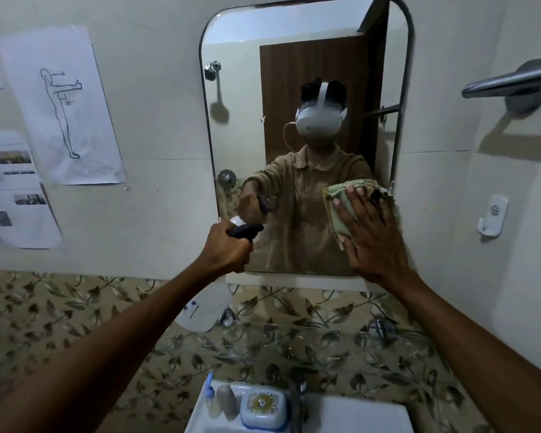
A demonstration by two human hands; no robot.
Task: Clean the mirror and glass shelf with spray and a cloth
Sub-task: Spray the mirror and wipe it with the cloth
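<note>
A tall mirror (294,73) with rounded corners hangs on the wall ahead. My left hand (228,250) grips the neck of a white spray bottle (203,310) with a dark trigger head, its nozzle close to the mirror's lower left. My right hand (372,235) lies flat, fingers spread, pressing a folded green cloth (336,198) against the mirror's lower right. Below the mirror a clear glass shelf (294,335) juts from the patterned tiles, hard to see; its metal brackets show at both sides.
A white sink (356,414) sits at the bottom with a chrome tap (297,398), a soap dish (263,407) and small bottles (227,401). Papers (60,104) are taped to the left wall. A metal towel bar (512,81) and a white hook (492,220) are at right.
</note>
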